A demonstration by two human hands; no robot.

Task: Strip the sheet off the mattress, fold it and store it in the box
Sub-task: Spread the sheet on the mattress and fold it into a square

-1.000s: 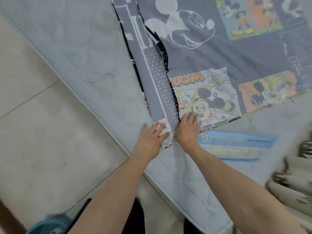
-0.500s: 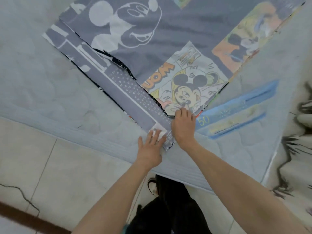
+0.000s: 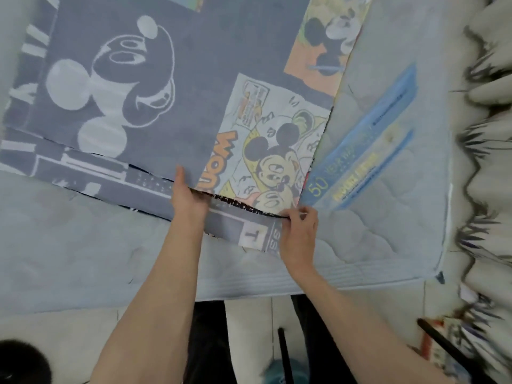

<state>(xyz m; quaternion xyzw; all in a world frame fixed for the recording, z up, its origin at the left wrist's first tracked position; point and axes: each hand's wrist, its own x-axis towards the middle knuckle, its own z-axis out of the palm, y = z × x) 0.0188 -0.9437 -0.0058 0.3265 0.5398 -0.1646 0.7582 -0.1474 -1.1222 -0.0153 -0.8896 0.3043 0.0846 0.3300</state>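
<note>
Head view: the left hand (image 3: 186,195) grips the near edge of the upper layer of the sheet (image 3: 199,87), its thumb on top of the cloth and its fingers tucked beneath the edge. The right hand (image 3: 297,230) pinches the same edge at the layer's near right corner, fingertips pressed together on the hem. Between the two hands the edge is raised slightly, and a dark patterned underside shows along the gap.

The sheet is blue-grey, folded over on itself, and lies flat on the mattress (image 3: 83,245). It carries a large white-outline cartoon mouse head, a pale comic panel with a coloured mouse figure and orange lettering near the right hand, and an orange panel further up at its right edge. A lower layer juts out toward the person as a band printed with white blocks, lines and a letter T. The sheet's near edge, like the band, runs from left to right, dropping a little toward the right hand; the cloth extends away from the person and out of view at the top.

The mattress is pale blue and quilted, with a blue label (image 3: 368,151) bearing yellow print just right of the sheet. Its corner lies to the right. Beyond that, a cream fabric with dark streaks (image 3: 487,162) fills the right margin. Tiled floor (image 3: 69,333) shows below, with a dark round object (image 3: 19,361) at lower left.
</note>
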